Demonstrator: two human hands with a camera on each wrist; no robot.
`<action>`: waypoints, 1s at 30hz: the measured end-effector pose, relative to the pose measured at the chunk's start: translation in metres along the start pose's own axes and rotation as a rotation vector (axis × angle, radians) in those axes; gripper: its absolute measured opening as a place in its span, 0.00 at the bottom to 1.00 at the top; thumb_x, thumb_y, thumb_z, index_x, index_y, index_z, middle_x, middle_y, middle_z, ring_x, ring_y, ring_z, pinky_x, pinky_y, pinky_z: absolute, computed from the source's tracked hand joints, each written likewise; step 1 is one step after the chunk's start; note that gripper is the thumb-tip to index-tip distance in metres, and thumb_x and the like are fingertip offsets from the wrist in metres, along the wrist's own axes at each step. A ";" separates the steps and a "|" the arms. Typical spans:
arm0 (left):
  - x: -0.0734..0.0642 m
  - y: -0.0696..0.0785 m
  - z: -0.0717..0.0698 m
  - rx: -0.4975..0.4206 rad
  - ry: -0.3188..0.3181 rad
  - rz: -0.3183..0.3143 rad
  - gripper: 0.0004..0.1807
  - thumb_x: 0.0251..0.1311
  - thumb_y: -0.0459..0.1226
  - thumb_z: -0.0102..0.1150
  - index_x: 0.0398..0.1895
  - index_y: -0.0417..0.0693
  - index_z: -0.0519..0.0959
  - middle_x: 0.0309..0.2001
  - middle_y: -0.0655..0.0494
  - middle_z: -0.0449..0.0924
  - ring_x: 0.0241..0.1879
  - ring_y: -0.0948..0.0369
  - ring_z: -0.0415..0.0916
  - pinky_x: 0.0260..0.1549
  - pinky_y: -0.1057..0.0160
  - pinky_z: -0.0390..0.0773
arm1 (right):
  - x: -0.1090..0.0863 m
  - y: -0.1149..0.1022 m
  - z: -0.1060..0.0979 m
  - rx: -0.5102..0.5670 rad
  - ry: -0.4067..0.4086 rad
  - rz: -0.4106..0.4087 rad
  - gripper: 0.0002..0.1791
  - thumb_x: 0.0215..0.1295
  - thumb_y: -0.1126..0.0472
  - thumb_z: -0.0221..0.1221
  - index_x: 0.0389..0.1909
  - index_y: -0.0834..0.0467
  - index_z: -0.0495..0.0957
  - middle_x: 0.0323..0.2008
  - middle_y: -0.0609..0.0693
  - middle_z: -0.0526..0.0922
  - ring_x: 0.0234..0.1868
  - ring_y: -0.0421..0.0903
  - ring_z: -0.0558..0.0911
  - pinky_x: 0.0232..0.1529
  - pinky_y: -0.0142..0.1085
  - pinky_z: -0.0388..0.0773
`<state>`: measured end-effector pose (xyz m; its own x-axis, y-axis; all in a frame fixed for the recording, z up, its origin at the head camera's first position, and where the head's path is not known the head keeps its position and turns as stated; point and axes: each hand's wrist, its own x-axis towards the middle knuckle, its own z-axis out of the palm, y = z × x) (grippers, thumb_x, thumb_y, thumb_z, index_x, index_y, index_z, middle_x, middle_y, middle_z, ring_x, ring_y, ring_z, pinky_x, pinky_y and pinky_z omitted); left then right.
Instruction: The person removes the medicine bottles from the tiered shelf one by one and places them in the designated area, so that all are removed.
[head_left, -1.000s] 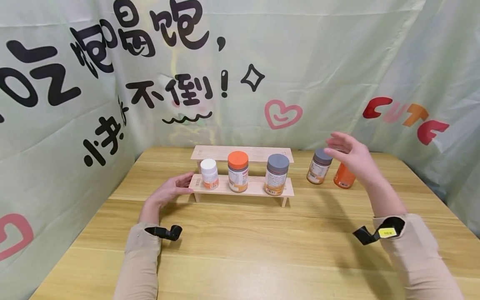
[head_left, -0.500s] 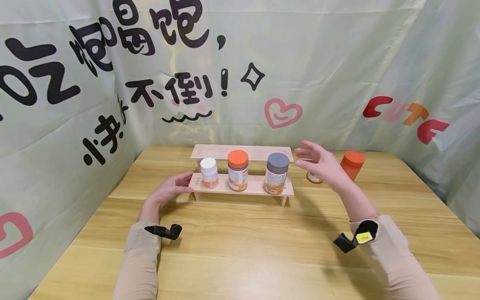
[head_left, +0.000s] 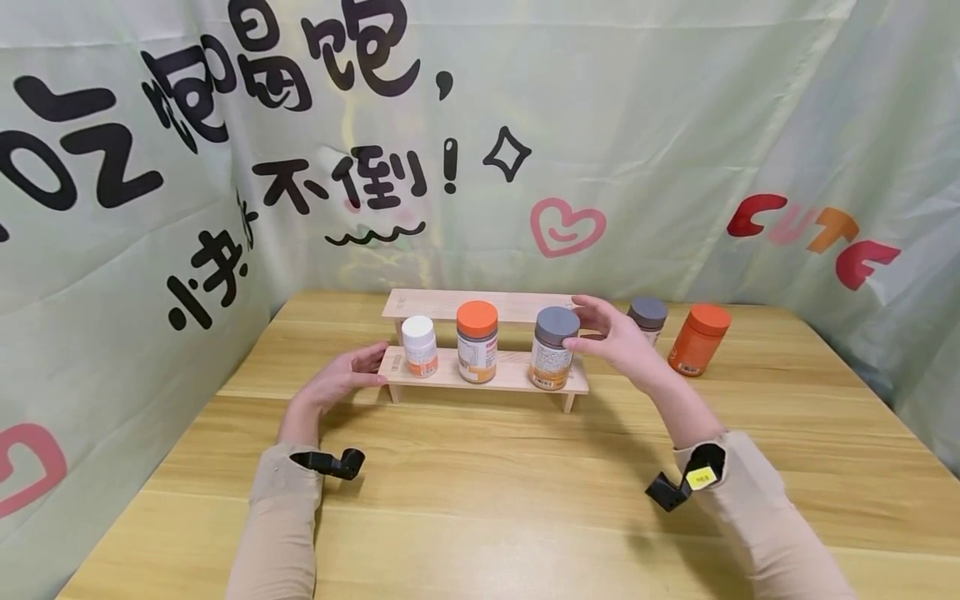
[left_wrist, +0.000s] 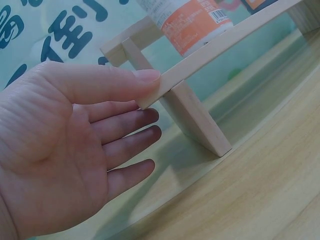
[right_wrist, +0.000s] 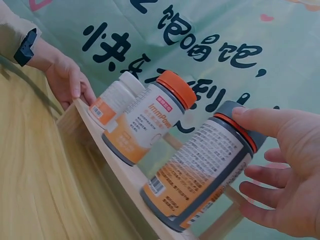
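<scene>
A two-step wooden rack [head_left: 513, 368] stands on the table. On its lower step are a small white-capped bottle [head_left: 418, 346], a jar with an orange lid [head_left: 477, 346] and a jar with a grey lid [head_left: 551, 362]. My left hand [head_left: 341, 379] holds the rack's left end, thumb on the lower step's edge [left_wrist: 162, 85], other fingers extended below it. At the rack's right end, my right hand [head_left: 618, 340] has its thumb [right_wrist: 255, 120] at the grey lid [right_wrist: 240, 125]. Its other fingers [right_wrist: 265, 177] are spread behind that jar, not wrapped round it.
Right of the rack, another grey-lidded jar [head_left: 648, 313] is partly hidden behind my right hand. Beside it stands an orange bottle [head_left: 699, 342]. The rack's upper step [head_left: 480, 305] is behind the jars, and a printed curtain [head_left: 645, 125] hangs behind the wooden table [head_left: 480, 500].
My right hand has moved left from above the jars at the right to the grey-lidded jar on the rack. My left hand has stayed at the rack's left end.
</scene>
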<state>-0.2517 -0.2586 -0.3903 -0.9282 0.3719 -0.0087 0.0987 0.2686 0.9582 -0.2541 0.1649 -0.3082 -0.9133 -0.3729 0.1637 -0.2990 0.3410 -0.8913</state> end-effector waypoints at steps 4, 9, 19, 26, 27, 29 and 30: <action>0.000 -0.001 0.001 -0.015 -0.004 0.015 0.41 0.57 0.32 0.58 0.69 0.31 0.48 0.69 0.35 0.46 0.68 0.42 0.45 0.65 0.47 0.49 | 0.002 0.001 0.006 0.012 -0.013 -0.016 0.40 0.57 0.66 0.62 0.68 0.63 0.54 0.61 0.64 0.65 0.59 0.58 0.68 0.57 0.47 0.67; 0.000 0.000 0.002 -0.016 0.004 0.011 0.41 0.57 0.32 0.58 0.69 0.31 0.48 0.69 0.35 0.46 0.68 0.42 0.45 0.65 0.47 0.49 | 0.004 0.001 0.013 0.023 -0.018 -0.017 0.37 0.57 0.67 0.63 0.66 0.65 0.58 0.58 0.63 0.68 0.56 0.57 0.71 0.52 0.41 0.72; 0.000 0.000 0.001 0.000 0.001 0.013 0.40 0.58 0.32 0.58 0.69 0.31 0.48 0.69 0.35 0.47 0.68 0.42 0.46 0.65 0.46 0.49 | 0.002 0.002 0.019 -0.018 0.058 -0.030 0.32 0.57 0.64 0.63 0.61 0.64 0.63 0.53 0.62 0.72 0.52 0.56 0.74 0.48 0.43 0.75; 0.000 0.002 0.002 0.012 0.000 0.002 0.42 0.58 0.34 0.58 0.70 0.32 0.47 0.70 0.36 0.46 0.68 0.42 0.45 0.65 0.46 0.49 | -0.002 0.002 0.016 -0.030 0.108 -0.037 0.31 0.57 0.63 0.64 0.61 0.63 0.64 0.51 0.61 0.73 0.49 0.55 0.75 0.46 0.39 0.75; 0.000 0.002 0.002 0.012 -0.003 0.004 0.42 0.58 0.34 0.58 0.70 0.32 0.46 0.70 0.36 0.46 0.68 0.42 0.45 0.65 0.46 0.48 | -0.003 0.002 0.015 -0.035 0.114 -0.039 0.32 0.57 0.63 0.64 0.61 0.63 0.64 0.51 0.61 0.73 0.49 0.55 0.75 0.46 0.38 0.75; 0.000 0.002 0.002 0.012 -0.004 0.001 0.41 0.59 0.34 0.58 0.70 0.32 0.46 0.70 0.36 0.46 0.68 0.42 0.45 0.65 0.46 0.48 | -0.005 0.001 0.011 -0.047 0.127 -0.040 0.32 0.57 0.62 0.64 0.61 0.63 0.64 0.51 0.61 0.73 0.49 0.54 0.75 0.44 0.35 0.75; -0.001 0.003 0.001 0.011 -0.004 -0.002 0.41 0.59 0.34 0.58 0.70 0.32 0.47 0.70 0.36 0.46 0.68 0.42 0.45 0.65 0.46 0.48 | -0.006 0.000 0.009 -0.051 0.133 -0.039 0.32 0.57 0.62 0.64 0.62 0.63 0.63 0.52 0.61 0.73 0.49 0.53 0.75 0.44 0.34 0.75</action>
<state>-0.2503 -0.2569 -0.3882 -0.9271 0.3746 -0.0115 0.1009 0.2790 0.9550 -0.2465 0.1593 -0.3134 -0.9282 -0.2700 0.2560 -0.3460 0.3732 -0.8608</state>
